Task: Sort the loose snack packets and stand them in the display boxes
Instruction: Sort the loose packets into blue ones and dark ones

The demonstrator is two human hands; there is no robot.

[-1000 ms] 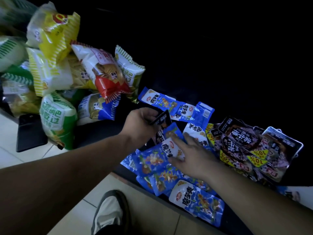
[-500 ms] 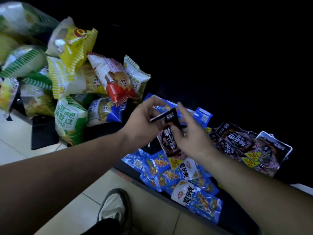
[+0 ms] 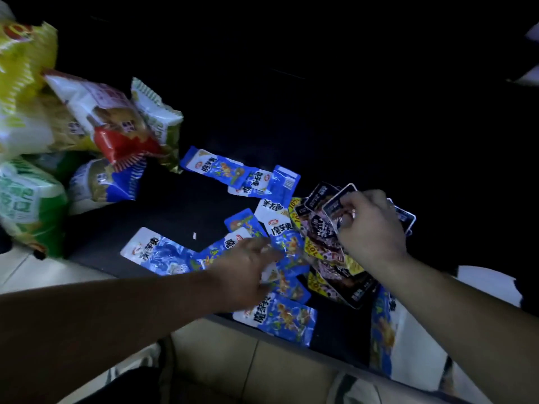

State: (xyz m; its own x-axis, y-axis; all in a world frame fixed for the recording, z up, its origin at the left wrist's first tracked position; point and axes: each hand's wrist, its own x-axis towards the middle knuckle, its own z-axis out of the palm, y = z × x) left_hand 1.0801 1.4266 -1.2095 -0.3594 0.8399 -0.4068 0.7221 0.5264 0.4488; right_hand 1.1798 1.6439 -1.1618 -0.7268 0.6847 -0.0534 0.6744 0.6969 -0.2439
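Several blue snack packets [image 3: 157, 253] lie scattered flat on a dark shelf [image 3: 186, 205]. To their right is a heap of black packets with yellow labels [image 3: 320, 231]. My right hand [image 3: 372, 228] is over that heap, pinching one black packet [image 3: 338, 204] by its edge. My left hand [image 3: 248, 268] is lower, fingers spread, and rests on the blue packets near the shelf's front edge. A white and blue box [image 3: 388, 325], perhaps a display box, stands at the lower right, partly hidden by my right forearm.
Large puffed snack bags [image 3: 113, 123] in yellow, red, green and blue are piled at the left end of the shelf. The back of the shelf is dark. Pale floor tiles [image 3: 277, 363] run below the shelf's front edge.
The black packet went from my left hand to my right, which carried it right over the black heap. My left hand came down onto the blue packets.
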